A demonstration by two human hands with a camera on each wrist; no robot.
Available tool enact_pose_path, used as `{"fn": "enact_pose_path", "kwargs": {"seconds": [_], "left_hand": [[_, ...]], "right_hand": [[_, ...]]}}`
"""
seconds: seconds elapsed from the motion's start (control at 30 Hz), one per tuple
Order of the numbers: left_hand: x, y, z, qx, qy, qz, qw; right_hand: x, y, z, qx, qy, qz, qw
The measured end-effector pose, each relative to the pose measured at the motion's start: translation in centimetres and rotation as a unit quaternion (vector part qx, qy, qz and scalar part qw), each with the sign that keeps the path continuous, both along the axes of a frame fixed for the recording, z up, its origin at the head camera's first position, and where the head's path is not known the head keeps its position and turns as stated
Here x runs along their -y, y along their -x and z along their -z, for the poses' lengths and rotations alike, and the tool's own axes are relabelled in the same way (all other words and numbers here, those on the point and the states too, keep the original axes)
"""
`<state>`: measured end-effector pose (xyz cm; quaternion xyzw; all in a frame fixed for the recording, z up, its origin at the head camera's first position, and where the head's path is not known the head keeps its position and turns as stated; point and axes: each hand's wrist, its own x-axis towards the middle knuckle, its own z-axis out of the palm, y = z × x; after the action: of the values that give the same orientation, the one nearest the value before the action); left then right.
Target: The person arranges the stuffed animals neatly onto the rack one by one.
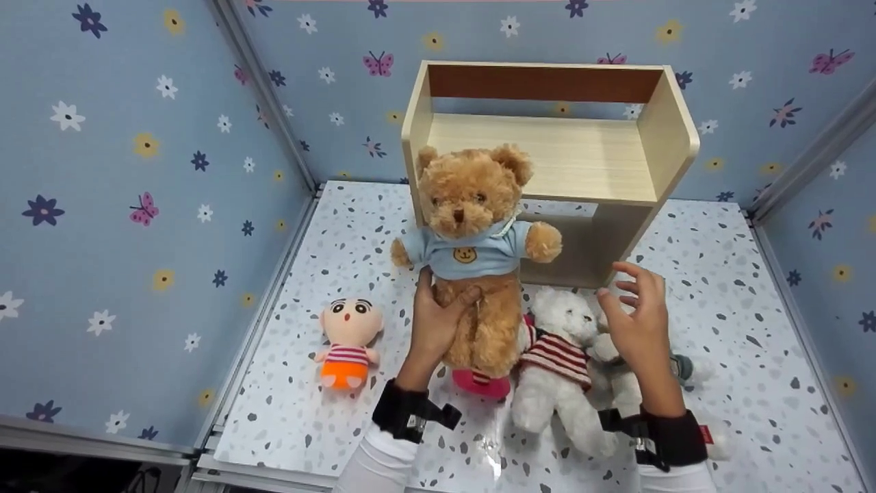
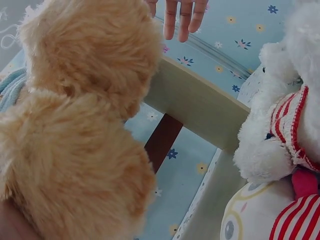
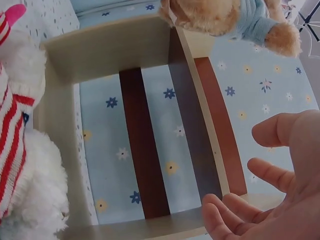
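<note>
A brown teddy bear [image 1: 469, 260] in a light blue hoodie is held upright by my left hand [image 1: 438, 318], which grips its lower body with the thumb across the front. In the left wrist view the bear's fur [image 2: 85, 115] fills the left side. My right hand [image 1: 640, 311] is raised to the right of the bear, fingers spread and bent a little, holding nothing. Below that hand sits a white plush bear [image 1: 558, 366] in a red-striped sweater. Behind the brown bear stands a two-level wooden shelf [image 1: 547, 150].
At the left of the speckled table [image 1: 280, 411] lies a doll [image 1: 345, 346] with orange shorts. A pink plush piece [image 1: 482, 385] shows under the brown bear. Another white plush toy [image 1: 623, 383] is partly hidden by my right arm. Flowered panels [image 1: 137, 205] enclose the table.
</note>
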<state>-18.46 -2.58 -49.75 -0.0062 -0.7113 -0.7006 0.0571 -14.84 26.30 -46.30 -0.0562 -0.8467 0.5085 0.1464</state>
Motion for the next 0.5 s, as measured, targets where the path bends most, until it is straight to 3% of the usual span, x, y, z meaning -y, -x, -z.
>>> {"fn": "enact_pose_path", "kwargs": {"seconds": [0.23, 0.5], "left_hand": [[-0.3, 0.4, -0.2, -0.018, -0.008, -0.006, 0.9998], [-0.7, 0.7, -0.5, -0.022, -0.013, 0.022, 0.9994]], "right_hand": [[-1.5, 2.1, -1.4, -0.019, -0.041, 0.021, 0.999], [-3.3, 4.1, -3.0, -0.009, -0.072, 0.041, 0.997]]}}
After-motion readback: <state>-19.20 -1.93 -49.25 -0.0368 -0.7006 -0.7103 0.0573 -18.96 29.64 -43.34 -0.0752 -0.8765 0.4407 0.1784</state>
